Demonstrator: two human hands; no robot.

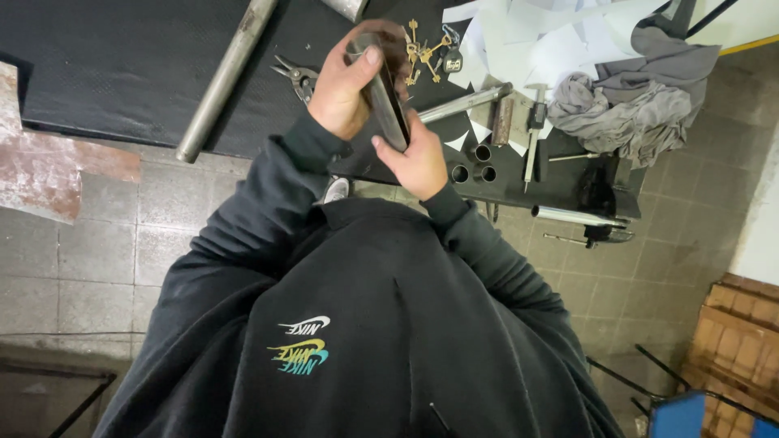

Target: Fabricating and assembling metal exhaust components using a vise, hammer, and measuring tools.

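Both hands are wrapped around a dark metal bar (385,101) held up over the front edge of the black workbench (122,65): right hand (419,158) gripping the lower end, left hand (345,85) clamped near the top. Just past them there's a bunch of keys (426,50), pliers (296,75), a long steel pipe (223,81), then grey rags (629,109) and white paper scraps (519,40) further back.

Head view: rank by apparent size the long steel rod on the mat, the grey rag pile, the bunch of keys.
1. long steel rod
2. grey rag pile; comparable in area, so top two are unsure
3. bunch of keys, clearly smallest
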